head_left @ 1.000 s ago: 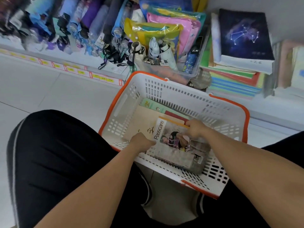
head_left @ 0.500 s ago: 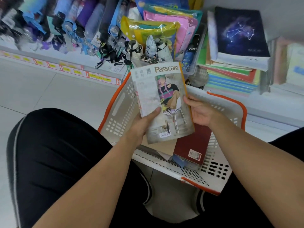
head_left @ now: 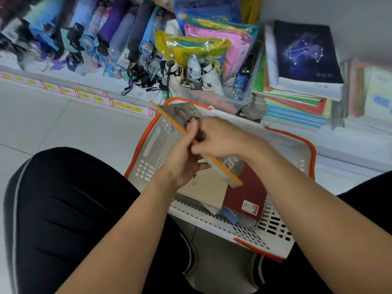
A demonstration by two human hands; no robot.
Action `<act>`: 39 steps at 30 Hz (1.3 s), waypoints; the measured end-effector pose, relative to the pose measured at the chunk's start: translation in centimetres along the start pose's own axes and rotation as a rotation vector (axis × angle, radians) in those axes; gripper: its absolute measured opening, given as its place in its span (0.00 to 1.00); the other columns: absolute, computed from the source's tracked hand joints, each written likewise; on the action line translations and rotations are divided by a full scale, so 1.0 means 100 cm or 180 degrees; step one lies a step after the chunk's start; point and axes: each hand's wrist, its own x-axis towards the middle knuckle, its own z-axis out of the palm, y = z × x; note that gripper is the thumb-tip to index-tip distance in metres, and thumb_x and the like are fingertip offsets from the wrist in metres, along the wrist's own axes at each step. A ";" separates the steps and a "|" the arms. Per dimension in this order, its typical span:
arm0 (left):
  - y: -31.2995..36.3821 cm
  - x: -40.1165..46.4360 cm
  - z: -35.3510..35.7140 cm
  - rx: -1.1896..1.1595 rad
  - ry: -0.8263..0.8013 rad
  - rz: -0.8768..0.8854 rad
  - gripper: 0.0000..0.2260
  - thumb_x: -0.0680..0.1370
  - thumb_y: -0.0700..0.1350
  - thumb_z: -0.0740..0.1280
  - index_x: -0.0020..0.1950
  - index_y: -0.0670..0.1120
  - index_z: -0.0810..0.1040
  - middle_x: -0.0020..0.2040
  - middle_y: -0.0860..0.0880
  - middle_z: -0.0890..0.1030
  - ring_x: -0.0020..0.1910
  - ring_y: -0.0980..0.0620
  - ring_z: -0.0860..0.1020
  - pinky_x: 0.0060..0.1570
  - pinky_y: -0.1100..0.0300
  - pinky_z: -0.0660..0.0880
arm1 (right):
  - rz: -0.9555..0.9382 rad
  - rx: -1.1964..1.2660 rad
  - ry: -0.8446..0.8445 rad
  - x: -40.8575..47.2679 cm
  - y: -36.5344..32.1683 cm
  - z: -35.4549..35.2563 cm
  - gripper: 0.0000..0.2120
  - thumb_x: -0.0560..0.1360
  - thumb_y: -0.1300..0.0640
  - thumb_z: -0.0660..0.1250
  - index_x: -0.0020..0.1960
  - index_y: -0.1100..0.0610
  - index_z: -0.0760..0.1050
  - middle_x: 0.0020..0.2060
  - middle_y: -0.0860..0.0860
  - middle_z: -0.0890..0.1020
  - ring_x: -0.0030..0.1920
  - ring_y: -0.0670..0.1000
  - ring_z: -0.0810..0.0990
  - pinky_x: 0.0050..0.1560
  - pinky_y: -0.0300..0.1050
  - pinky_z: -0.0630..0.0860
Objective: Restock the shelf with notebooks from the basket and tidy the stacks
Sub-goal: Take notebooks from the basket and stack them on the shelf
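A white basket with an orange rim [head_left: 310, 153] sits on the floor between my knees. Inside lie a dark red notebook [head_left: 247, 194], a beige one [head_left: 205, 192] and others under them. Above the basket both hands hold a thin Passcare notebook [head_left: 186, 112] with an orange spine, tilted nearly edge-on. My left hand [head_left: 182, 160] grips it from below, thumb along the spine. My right hand [head_left: 220, 139] grips it from the top. On the low shelf at the right stands a stack of notebooks [head_left: 297, 102], topped by a dark constellation-cover one [head_left: 305, 52].
Folded umbrellas [head_left: 89, 39] fill the shelf at the left. A clear bin [head_left: 212, 96] with coloured pouches and small umbrellas stands just behind the basket. Another pale stack [head_left: 373, 92] sits at the far right. Grey floor tiles [head_left: 63, 124] lie to the left.
The Passcare notebook came up out of the basket, was held flat facing me, and is now turned nearly edge-on. My right hand has moved over its top.
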 end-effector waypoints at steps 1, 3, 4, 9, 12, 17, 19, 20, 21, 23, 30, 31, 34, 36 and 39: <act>-0.002 0.001 -0.002 0.0050 -0.0002 0.0020 0.23 0.77 0.62 0.61 0.63 0.47 0.78 0.54 0.47 0.83 0.50 0.48 0.82 0.45 0.51 0.79 | 0.0168 -0.0089 -0.0345 -0.002 0.001 0.005 0.10 0.66 0.52 0.73 0.42 0.57 0.77 0.34 0.51 0.81 0.38 0.52 0.81 0.39 0.49 0.78; -0.010 0.005 -0.013 -0.0057 0.0258 0.0005 0.17 0.82 0.53 0.59 0.63 0.45 0.79 0.56 0.44 0.83 0.53 0.45 0.82 0.51 0.49 0.79 | 0.0592 0.0809 -0.0905 -0.008 0.024 0.005 0.15 0.69 0.49 0.76 0.51 0.56 0.80 0.43 0.54 0.85 0.46 0.54 0.85 0.49 0.52 0.82; -0.015 0.006 -0.017 -0.0018 0.0489 0.0044 0.15 0.82 0.50 0.60 0.62 0.44 0.79 0.56 0.42 0.83 0.54 0.44 0.82 0.53 0.47 0.79 | 0.0861 0.1659 -0.0992 -0.014 0.039 0.000 0.16 0.73 0.50 0.75 0.57 0.55 0.79 0.49 0.55 0.85 0.51 0.53 0.85 0.54 0.51 0.82; -0.023 0.003 -0.032 0.2300 0.1995 0.1223 0.10 0.81 0.42 0.61 0.43 0.47 0.78 0.40 0.47 0.82 0.36 0.52 0.79 0.40 0.52 0.76 | 0.3082 0.3115 0.0549 -0.040 0.141 0.032 0.22 0.79 0.54 0.68 0.70 0.61 0.71 0.60 0.58 0.78 0.58 0.56 0.79 0.62 0.55 0.76; -0.007 -0.007 -0.032 0.2820 0.2434 0.1563 0.10 0.82 0.42 0.57 0.49 0.43 0.78 0.42 0.46 0.80 0.39 0.46 0.77 0.36 0.57 0.70 | 0.3759 0.3127 0.0000 -0.059 0.153 0.093 0.26 0.76 0.54 0.72 0.70 0.61 0.68 0.64 0.58 0.75 0.64 0.58 0.74 0.61 0.57 0.76; 0.023 -0.008 -0.049 0.2648 0.2954 0.1467 0.09 0.80 0.42 0.59 0.51 0.41 0.78 0.45 0.43 0.81 0.45 0.39 0.79 0.42 0.49 0.77 | 0.3753 0.3344 0.0458 -0.057 0.147 0.132 0.22 0.73 0.56 0.76 0.62 0.62 0.73 0.57 0.57 0.79 0.58 0.56 0.77 0.61 0.56 0.75; 0.027 -0.010 -0.053 0.2538 0.3006 0.1393 0.08 0.80 0.43 0.59 0.50 0.44 0.78 0.46 0.44 0.81 0.46 0.39 0.79 0.46 0.48 0.78 | 0.3661 0.3555 0.0485 -0.050 0.143 0.131 0.16 0.75 0.57 0.73 0.60 0.61 0.74 0.57 0.56 0.80 0.55 0.56 0.77 0.57 0.55 0.75; 0.028 -0.011 -0.055 0.2486 0.2999 0.1356 0.07 0.80 0.43 0.59 0.49 0.45 0.77 0.45 0.45 0.80 0.45 0.40 0.79 0.45 0.49 0.78 | 0.3571 0.3643 0.0549 -0.045 0.141 0.129 0.15 0.77 0.57 0.71 0.61 0.60 0.74 0.56 0.56 0.81 0.54 0.56 0.78 0.54 0.56 0.76; 0.028 -0.012 -0.055 0.2451 0.2996 0.1349 0.07 0.80 0.42 0.59 0.49 0.46 0.76 0.44 0.46 0.80 0.44 0.41 0.79 0.45 0.50 0.77 | 0.3433 0.3696 0.0652 -0.041 0.139 0.124 0.14 0.78 0.57 0.69 0.62 0.60 0.74 0.56 0.57 0.81 0.54 0.57 0.79 0.52 0.56 0.77; 0.029 -0.014 -0.055 0.2439 0.3042 0.1366 0.07 0.81 0.42 0.59 0.48 0.47 0.75 0.43 0.47 0.79 0.43 0.42 0.78 0.43 0.52 0.76 | 0.3021 0.3508 0.0875 -0.028 0.132 0.102 0.12 0.80 0.57 0.65 0.63 0.57 0.75 0.56 0.56 0.82 0.56 0.58 0.80 0.53 0.56 0.77; 0.039 -0.015 -0.041 0.2370 0.2976 0.1364 0.10 0.81 0.45 0.59 0.52 0.43 0.78 0.48 0.41 0.82 0.47 0.37 0.79 0.49 0.45 0.78 | 0.1725 0.1689 0.2002 -0.053 0.053 -0.066 0.06 0.76 0.61 0.68 0.51 0.61 0.81 0.43 0.55 0.84 0.38 0.53 0.82 0.38 0.43 0.77; 0.040 -0.016 -0.038 0.2150 0.2888 0.1288 0.08 0.79 0.44 0.60 0.51 0.43 0.78 0.48 0.41 0.82 0.48 0.37 0.79 0.49 0.44 0.78 | 0.1600 0.1854 0.2141 -0.069 0.037 -0.084 0.05 0.77 0.63 0.67 0.49 0.61 0.81 0.40 0.55 0.83 0.35 0.52 0.82 0.35 0.41 0.76; 0.049 -0.023 -0.028 0.1064 0.2432 0.0931 0.07 0.72 0.44 0.66 0.45 0.43 0.80 0.46 0.41 0.84 0.47 0.37 0.82 0.50 0.40 0.80 | 0.1317 0.2949 0.2431 -0.117 0.004 -0.107 0.07 0.79 0.63 0.64 0.50 0.55 0.79 0.41 0.52 0.85 0.38 0.50 0.84 0.41 0.46 0.79; 0.056 -0.035 -0.016 0.0124 0.1977 0.0828 0.06 0.76 0.44 0.67 0.46 0.43 0.81 0.43 0.41 0.85 0.44 0.40 0.84 0.48 0.42 0.81 | 0.1208 0.3752 0.2369 -0.138 -0.006 -0.107 0.09 0.80 0.62 0.62 0.58 0.57 0.78 0.48 0.53 0.86 0.44 0.51 0.86 0.44 0.47 0.83; 0.068 -0.049 0.006 -0.0824 0.1124 0.0778 0.17 0.81 0.55 0.62 0.57 0.43 0.80 0.50 0.42 0.85 0.48 0.42 0.84 0.52 0.45 0.80 | 0.1200 0.4297 0.2109 -0.151 -0.012 -0.093 0.14 0.79 0.63 0.62 0.63 0.60 0.77 0.54 0.56 0.85 0.45 0.50 0.86 0.41 0.44 0.84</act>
